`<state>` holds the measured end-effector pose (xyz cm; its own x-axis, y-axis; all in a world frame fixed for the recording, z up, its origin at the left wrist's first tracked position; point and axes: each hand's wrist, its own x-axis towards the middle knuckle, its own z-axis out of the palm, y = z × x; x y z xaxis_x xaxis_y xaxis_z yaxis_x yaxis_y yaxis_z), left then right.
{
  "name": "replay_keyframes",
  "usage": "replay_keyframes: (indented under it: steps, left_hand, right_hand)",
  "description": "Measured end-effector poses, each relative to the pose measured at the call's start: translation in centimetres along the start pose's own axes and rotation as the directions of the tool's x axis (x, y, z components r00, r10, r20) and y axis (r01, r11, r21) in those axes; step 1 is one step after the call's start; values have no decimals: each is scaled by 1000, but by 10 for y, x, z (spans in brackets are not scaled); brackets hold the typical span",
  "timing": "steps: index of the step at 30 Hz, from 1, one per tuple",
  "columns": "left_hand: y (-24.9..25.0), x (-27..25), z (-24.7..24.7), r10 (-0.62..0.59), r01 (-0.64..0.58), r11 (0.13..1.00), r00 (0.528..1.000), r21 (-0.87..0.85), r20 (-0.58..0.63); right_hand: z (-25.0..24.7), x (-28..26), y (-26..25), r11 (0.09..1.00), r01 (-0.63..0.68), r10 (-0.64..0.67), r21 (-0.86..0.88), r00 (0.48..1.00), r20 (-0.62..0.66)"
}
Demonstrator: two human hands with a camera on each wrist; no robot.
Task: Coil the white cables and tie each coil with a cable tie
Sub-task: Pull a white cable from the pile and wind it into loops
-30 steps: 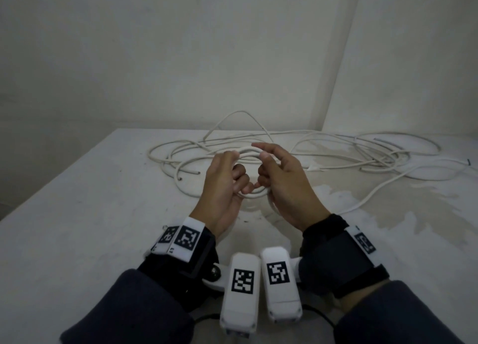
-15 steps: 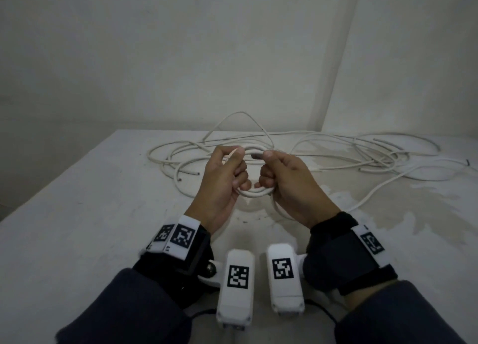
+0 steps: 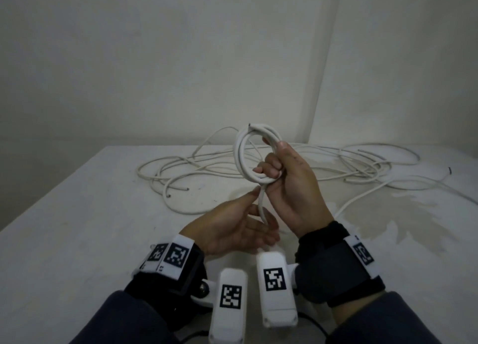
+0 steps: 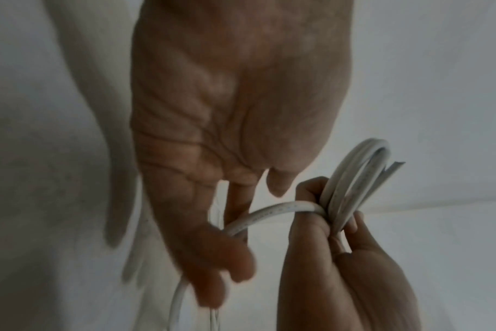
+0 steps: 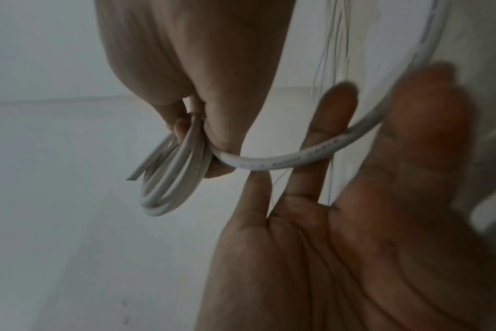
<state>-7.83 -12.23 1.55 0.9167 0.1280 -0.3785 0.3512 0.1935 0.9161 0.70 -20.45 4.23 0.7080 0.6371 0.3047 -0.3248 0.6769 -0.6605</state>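
My right hand [image 3: 287,178] grips a small coil of white cable [image 3: 239,157], held upright above the table with one cut end sticking out at the top. From the bottom of the coil a trailing strand [image 3: 261,206] drops to my left hand [image 3: 232,227], which lies palm up just below. Its fingers are straight, and the strand runs between them. The left wrist view has the coil [image 4: 351,179] clamped in the right hand [image 4: 340,268]. In the right wrist view the strand [image 5: 283,163] crosses the spread fingers of the left hand [image 5: 354,246]. No cable tie is visible.
Loose white cables lie tangled across the back of the white table [image 3: 77,240], one bunch at the left [image 3: 181,167] and another at the right [image 3: 362,167]. Pale walls meet in a corner behind. The table's right part is stained.
Both hands held the coil low over the table before. The right hand has since lifted the coil upright, and the left hand has let go of it and dropped to the trailing strand.
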Motion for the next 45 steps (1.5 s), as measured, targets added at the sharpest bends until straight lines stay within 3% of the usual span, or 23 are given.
replay_keyframes:
  steps: [4,9,14,18,23,29,34,39,45]
  left_hand:
    - [0,4,-2,125,-170,962,969,-213,-212]
    - [-2,11,-15,291,-470,819,835,-329,-467]
    - [-3,9,-17,425,-594,736,779,-325,-460]
    - [-2,10,-16,447,-627,617,777,-476,-443]
    - [-1,7,-21,486,-610,554,789,-566,-375]
    - [0,6,-22,515,-649,627,761,-431,-395]
    - [5,4,-26,531,-646,682,759,-341,-376]
    - [7,5,-24,524,-628,760,743,-165,-417]
    - [4,9,-22,570,-625,780,714,-4,-405]
  right_hand:
    - [1,-1,-1,999,19,-21,-47,999,-33]
    - [-3,-4,10,985,20,-41,-174,992,-117]
    - [-11,-3,21,978,-48,4,-201,976,-216]
    - [-17,-1,27,976,-96,42,-197,964,-262]
    - [-18,1,28,975,-111,49,-192,953,-299]
    - [-19,-1,27,951,-103,23,-292,964,-264]
    - [-18,-3,29,937,-162,101,-309,974,-205]
    - [-15,-5,32,847,-185,125,-498,981,-152]
    - [-14,-6,30,788,-144,113,-599,990,-89]
